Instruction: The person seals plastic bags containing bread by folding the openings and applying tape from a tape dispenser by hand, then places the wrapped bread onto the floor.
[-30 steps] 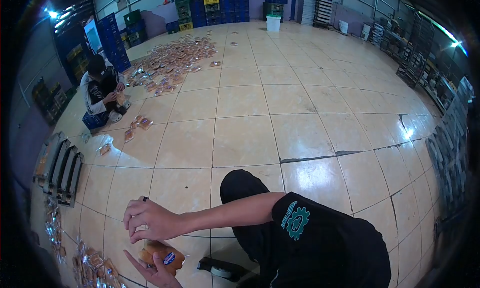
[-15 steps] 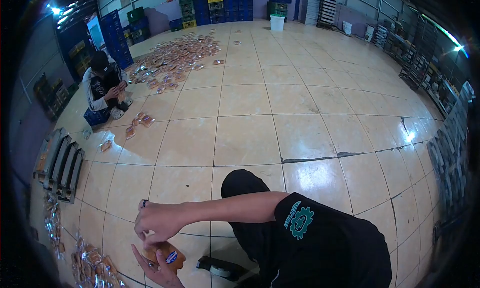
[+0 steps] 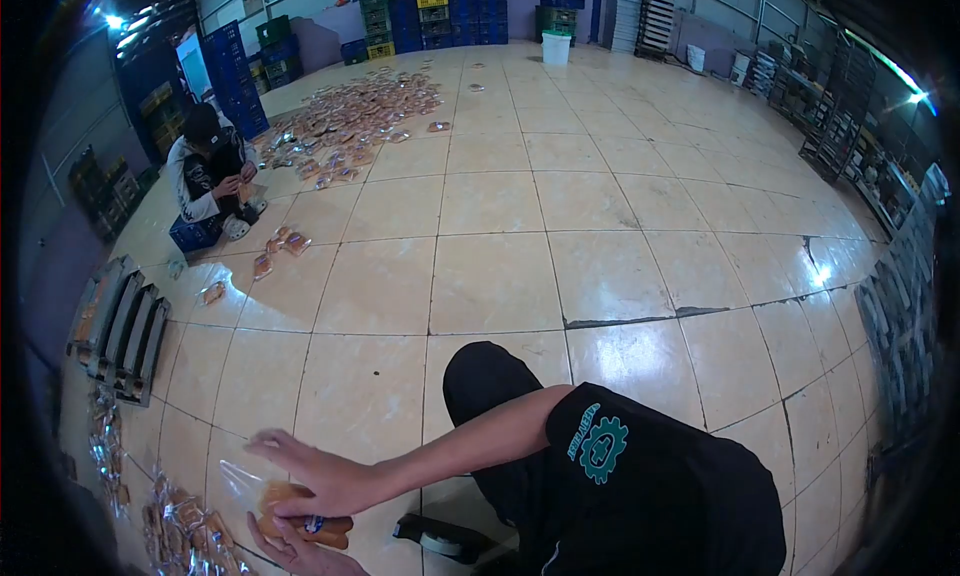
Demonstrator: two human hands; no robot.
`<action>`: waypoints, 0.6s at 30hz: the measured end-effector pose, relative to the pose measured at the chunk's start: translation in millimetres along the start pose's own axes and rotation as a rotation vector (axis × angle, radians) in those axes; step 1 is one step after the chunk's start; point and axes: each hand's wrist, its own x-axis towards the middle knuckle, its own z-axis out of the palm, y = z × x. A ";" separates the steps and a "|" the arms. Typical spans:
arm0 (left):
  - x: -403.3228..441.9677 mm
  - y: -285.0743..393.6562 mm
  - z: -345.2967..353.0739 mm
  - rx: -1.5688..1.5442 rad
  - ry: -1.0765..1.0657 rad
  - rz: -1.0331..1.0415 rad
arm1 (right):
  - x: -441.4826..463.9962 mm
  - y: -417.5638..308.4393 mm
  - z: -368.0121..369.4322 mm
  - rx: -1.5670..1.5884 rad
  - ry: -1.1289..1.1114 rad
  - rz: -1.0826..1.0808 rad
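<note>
A clear plastic bag of bread rolls (image 3: pixel 278 497) with a small blue label is held low at the left, above the floor tiles. My left hand (image 3: pixel 295 554) supports it from below, thumb and fingers around its near side. Over the top of it lies my right hand (image 3: pixel 325 473), its fingers stretched out to the left and somewhat blurred, its thumb against the bread. The loose, see-through end of the bag sticks out toward the upper left. Part of the rolls is hidden behind the right hand.
Bagged breads (image 3: pixel 190 526) lie in a heap at the lower left, beside stacked metal trays (image 3: pixel 120 326). A seated person (image 3: pixel 212 171) handles something near a large spread of packages (image 3: pixel 350 116). Crates (image 3: pixel 435 16) and a white bucket (image 3: pixel 555 47) stand at the back. A black shoe (image 3: pixel 440 538) rests below me.
My right hand has gone from a pinch at the bag's top to stretched fingers over the bread. The bag has shifted left and tilted, with its clear end now showing.
</note>
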 end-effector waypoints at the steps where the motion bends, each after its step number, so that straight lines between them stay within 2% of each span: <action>1: -1.4 2.8 0.9 0.002 0.000 0.001 | -6.3 0.4 0.1 0.073 -0.139 0.086; 2: -2.1 4.8 1.5 -0.006 0.013 0.042 | -7.1 5.0 3.5 0.074 -0.138 0.085; 4: -4.2 10.7 4.4 -0.013 0.030 0.085 | -7.1 12.2 10.3 0.087 -0.308 0.109; 7: -4.7 10.2 2.7 -0.017 0.085 0.049 | -1.5 8.3 7.8 0.077 -0.275 0.113; 9: 3.4 -4.7 -8.5 -0.024 -0.013 0.090 | 3.2 11.6 10.7 0.102 -0.236 0.080; 12: 4.6 -3.2 -12.5 -0.078 -0.044 0.188 | 8.1 14.8 8.5 0.151 -0.195 0.028; 18: -5.7 22.0 -10.8 0.064 0.152 0.055 | 3.8 9.5 7.6 0.231 -0.229 0.072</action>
